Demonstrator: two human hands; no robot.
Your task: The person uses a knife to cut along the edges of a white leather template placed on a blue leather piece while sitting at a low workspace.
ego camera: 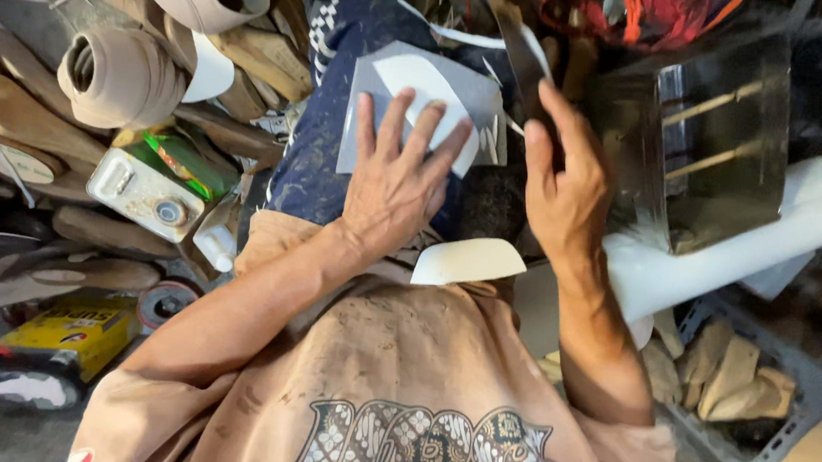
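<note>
I am watching the left hand [397, 185] lying flat with its fingers spread, palm down, pressing a grey rectangular sheet of stiff material [422, 112] against the lap; the spread contact appears to be keeping the sheet from sliding. A white curved sole-shaped pattern piece [416, 79] is lying on that sheet, partly under the fingertips, which suggests it is being pinned in place as a template. The right hand [562, 180] is closing around a slim dark flat blade-like tool [520, 56], fingers curled and the index finger extended along it, just beside the sheet's right edge; I cannot tell the tool's exact type. Below the hands, a second cream sole-shaped cutout [468, 262] is resting on the dusty tan shirt [397, 380]. The sheet is sitting on dark blue patterned trousers [324, 142]. Further left, wooden shoe lasts [11, 112] with smooth rounded forms are piling around a white and green metal can [144, 190]. To the right, a white foam-like form [730, 257] is lying beside a scuffed clear plastic box [701, 138].
</note>
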